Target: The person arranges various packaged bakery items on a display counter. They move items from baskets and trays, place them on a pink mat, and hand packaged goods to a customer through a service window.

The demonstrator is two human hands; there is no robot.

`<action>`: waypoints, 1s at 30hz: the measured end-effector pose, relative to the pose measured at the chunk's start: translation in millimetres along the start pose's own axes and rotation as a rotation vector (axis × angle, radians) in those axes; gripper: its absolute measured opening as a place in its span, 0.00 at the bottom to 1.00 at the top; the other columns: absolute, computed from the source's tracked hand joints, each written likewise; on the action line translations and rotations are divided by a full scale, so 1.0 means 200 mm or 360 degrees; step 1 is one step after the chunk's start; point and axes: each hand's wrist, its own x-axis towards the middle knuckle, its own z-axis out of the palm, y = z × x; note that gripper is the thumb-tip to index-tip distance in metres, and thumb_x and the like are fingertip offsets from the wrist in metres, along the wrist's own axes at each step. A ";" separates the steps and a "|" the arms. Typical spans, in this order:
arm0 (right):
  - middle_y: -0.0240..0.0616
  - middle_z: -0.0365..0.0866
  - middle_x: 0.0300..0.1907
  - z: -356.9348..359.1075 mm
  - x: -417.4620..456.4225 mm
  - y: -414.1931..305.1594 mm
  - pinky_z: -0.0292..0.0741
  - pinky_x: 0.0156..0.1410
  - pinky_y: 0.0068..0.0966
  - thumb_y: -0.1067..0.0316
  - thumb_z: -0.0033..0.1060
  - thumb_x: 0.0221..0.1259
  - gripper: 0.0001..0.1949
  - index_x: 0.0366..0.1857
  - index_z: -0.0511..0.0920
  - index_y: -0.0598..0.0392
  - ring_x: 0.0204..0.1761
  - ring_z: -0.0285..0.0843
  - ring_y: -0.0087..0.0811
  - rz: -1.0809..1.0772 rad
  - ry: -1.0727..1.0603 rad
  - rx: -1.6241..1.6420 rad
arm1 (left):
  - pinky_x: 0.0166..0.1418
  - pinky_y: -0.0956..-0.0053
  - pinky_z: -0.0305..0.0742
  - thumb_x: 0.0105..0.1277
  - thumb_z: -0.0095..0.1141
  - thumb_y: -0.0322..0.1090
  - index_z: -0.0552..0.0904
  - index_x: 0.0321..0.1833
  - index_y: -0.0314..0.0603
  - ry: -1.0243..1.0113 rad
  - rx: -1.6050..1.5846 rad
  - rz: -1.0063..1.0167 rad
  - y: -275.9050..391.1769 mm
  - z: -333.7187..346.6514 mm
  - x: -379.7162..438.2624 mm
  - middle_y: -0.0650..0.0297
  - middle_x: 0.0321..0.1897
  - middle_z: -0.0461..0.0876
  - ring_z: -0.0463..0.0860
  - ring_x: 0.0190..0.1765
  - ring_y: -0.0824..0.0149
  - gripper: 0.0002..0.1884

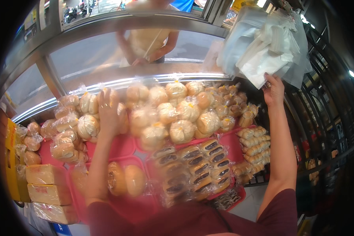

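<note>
My left hand (108,113) reaches over the back of the display, its fingers against clear-wrapped bread; whether it grips a loaf is hidden. Beside it sits a round wrapped bun (88,126), and another wrapped loaf (89,103) lies behind that one. At the upper right, my right hand (273,88) pinches the lower corner of a white plastic bag (264,70). That bag hangs in a bunch with several others, including larger translucent bags (239,44). Wrapped round buns (181,132) with yellow ties are piled between my hands.
Pink trays (118,146) hold wrapped rolls with dark filling (200,168), twisted rolls (255,141) and two oval loaves (134,180). Block loaves (45,194) are stacked at left by a yellow crate (13,165). Beyond the glass and metal frame (129,25) stands a person (147,41).
</note>
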 end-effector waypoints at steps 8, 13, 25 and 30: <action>0.32 0.81 0.35 0.08 -0.11 -0.02 0.79 0.40 0.22 0.81 0.65 0.55 0.10 0.39 0.76 0.57 0.34 0.79 0.21 -0.0207 -0.0154 0.0043 | 0.74 0.48 0.56 0.61 0.63 0.33 0.77 0.61 0.45 -0.0268 -0.0169 -0.0173 0.15 0.11 -0.54 0.44 0.69 0.63 0.56 0.74 0.38 0.24; 0.30 0.79 0.39 0.12 -0.12 0.01 0.73 0.43 0.16 0.78 0.63 0.60 0.13 0.49 0.78 0.58 0.40 0.76 0.19 -0.0454 -0.0290 -0.0378 | 0.73 0.46 0.57 0.66 0.58 0.41 0.75 0.64 0.46 -0.0594 0.0016 -0.0568 0.10 0.20 -0.84 0.41 0.70 0.62 0.57 0.74 0.37 0.23; 0.33 0.82 0.38 0.02 -0.01 0.01 0.79 0.43 0.24 0.69 0.58 0.69 0.05 0.43 0.78 0.58 0.37 0.80 0.24 -0.0377 -0.0047 0.0270 | 0.74 0.39 0.50 0.68 0.53 0.50 0.73 0.67 0.52 -0.0956 0.0116 -0.0776 0.10 0.23 -0.83 0.43 0.72 0.61 0.55 0.75 0.39 0.26; 0.32 0.80 0.34 0.01 0.02 0.04 0.77 0.37 0.21 0.77 0.63 0.61 0.04 0.36 0.78 0.57 0.32 0.78 0.22 -0.0349 -0.0036 0.0204 | 0.74 0.38 0.49 0.68 0.52 0.51 0.71 0.68 0.52 -0.0980 0.0099 -0.0767 0.11 0.22 -0.81 0.42 0.72 0.60 0.55 0.75 0.39 0.27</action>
